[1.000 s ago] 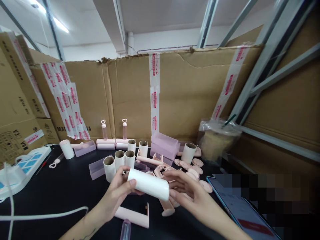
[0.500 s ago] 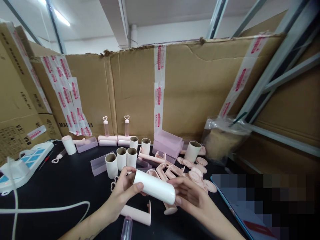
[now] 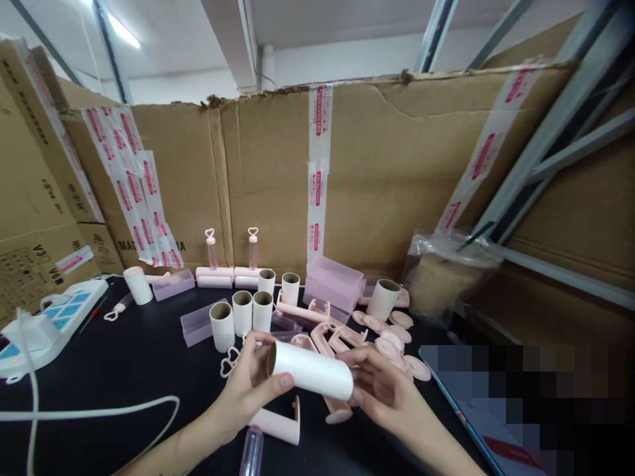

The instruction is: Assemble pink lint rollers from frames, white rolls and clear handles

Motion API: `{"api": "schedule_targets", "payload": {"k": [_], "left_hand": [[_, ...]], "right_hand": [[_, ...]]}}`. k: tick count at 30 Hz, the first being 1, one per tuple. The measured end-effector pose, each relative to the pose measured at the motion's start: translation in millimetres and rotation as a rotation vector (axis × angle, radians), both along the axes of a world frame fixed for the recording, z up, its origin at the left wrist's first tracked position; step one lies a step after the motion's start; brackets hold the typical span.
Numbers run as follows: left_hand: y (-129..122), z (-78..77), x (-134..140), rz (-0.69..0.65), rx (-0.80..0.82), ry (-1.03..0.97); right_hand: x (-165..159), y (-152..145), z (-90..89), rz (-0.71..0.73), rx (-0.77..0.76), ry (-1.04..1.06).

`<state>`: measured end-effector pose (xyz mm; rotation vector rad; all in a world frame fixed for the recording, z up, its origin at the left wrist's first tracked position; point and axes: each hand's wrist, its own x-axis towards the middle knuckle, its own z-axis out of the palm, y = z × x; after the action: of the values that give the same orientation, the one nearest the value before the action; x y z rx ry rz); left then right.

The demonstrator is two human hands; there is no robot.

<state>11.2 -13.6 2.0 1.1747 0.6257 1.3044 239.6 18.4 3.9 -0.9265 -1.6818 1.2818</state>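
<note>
a smooth, glossy white roll (image 3: 312, 371) hangs level with the hands above the bench (image 3: 114, 370), lying nearly sideways, its right end dipping lower. the left end is open, showing a brown cardboard core (image 3: 272, 358); the right end's face is hidden from view.

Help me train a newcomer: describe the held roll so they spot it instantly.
Start at the cardboard wall behind the black table. Nearer the camera, the left grip holds the white roll beside the right grip. Unlike the standing rolls behind, it's sideways and lifted.
</note>
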Motion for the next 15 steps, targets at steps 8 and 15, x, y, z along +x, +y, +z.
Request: {"api": "schedule_targets", "payload": {"k": [8, 15], "left_hand": [[-1.1, -0.7, 2.8, -0.025, -0.045, -0.013], [-2.9, -1.1, 1.2, -0.027, -0.091, 0.01]], "right_hand": [[-3.4, -2.5, 1.2, -0.09, 0.099, -0.022], [-6.2, -4.3, 4.5, -0.084, 0.079, -0.025]]}}
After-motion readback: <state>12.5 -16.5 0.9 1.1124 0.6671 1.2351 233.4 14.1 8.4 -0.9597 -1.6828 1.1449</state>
